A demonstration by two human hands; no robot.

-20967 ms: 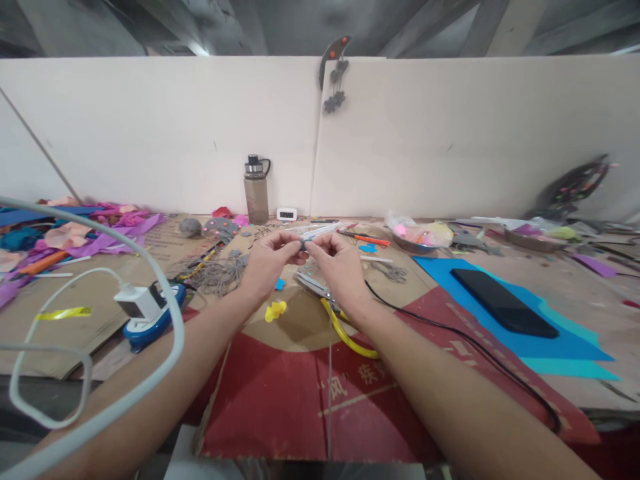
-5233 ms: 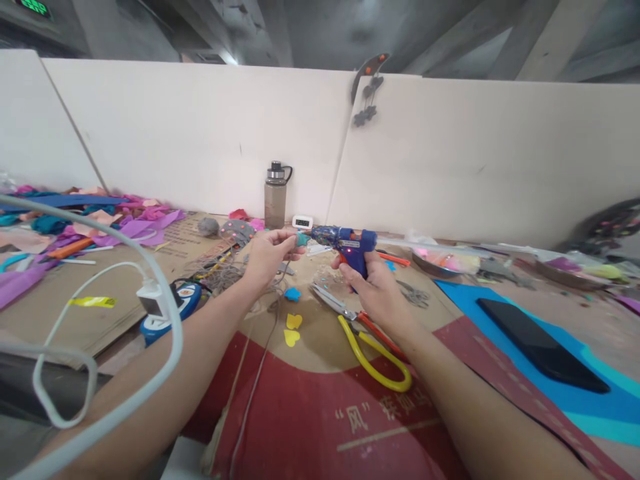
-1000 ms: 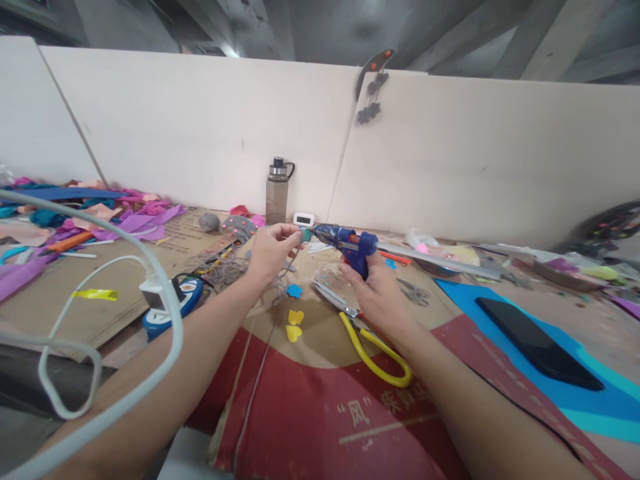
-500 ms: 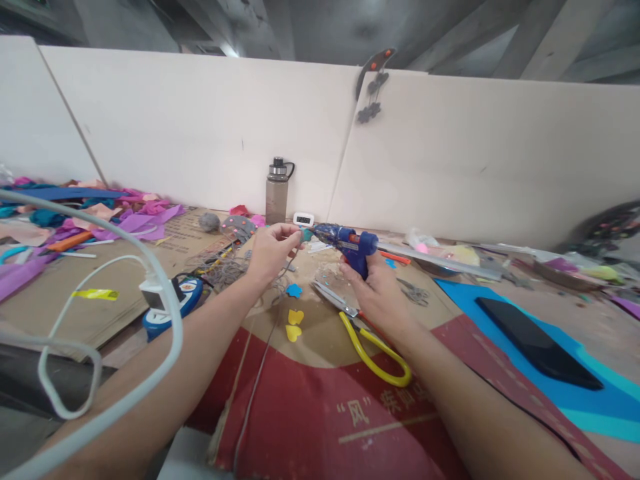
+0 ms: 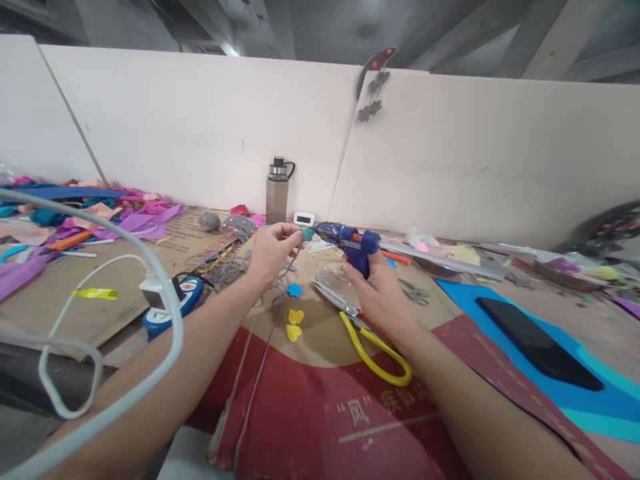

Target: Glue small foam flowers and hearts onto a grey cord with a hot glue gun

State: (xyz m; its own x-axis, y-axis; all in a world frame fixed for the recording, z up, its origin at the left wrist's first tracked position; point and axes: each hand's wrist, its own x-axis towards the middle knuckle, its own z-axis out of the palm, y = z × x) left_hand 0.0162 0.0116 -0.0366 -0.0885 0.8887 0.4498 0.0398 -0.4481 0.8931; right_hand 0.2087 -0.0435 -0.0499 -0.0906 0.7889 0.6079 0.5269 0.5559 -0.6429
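My left hand [image 5: 274, 253] pinches a small teal cutout [image 5: 307, 234], whose exact shape I cannot make out. Wrapped round the handle of a blue hot glue gun [image 5: 355, 249] is my right hand [image 5: 376, 287]. The gun's nozzle points left and is at the cutout's edge; whether they touch I cannot tell. Below the hands, a blue flower cutout [image 5: 295, 290] and two yellow heart cutouts [image 5: 295, 317] lie on the cardboard [image 5: 320, 350]. Yellow-handled scissors [image 5: 375, 353] lie below my right hand, blades pointing up and left.
A water bottle [image 5: 277, 193] and a small digital clock [image 5: 303, 219] stand by the white partition [image 5: 200, 127]. A black phone [image 5: 537, 340] rests on blue sheets at right. A white cable [image 5: 173, 300] loops across the left foreground, near a blue power strip [image 5: 173, 310]. Coloured scraps [image 5: 115, 213] pile up at far left.
The glue gun and my right hand have shifted very slightly to the right. My left hand keeps its pinch on the teal cutout in nearly the same place.
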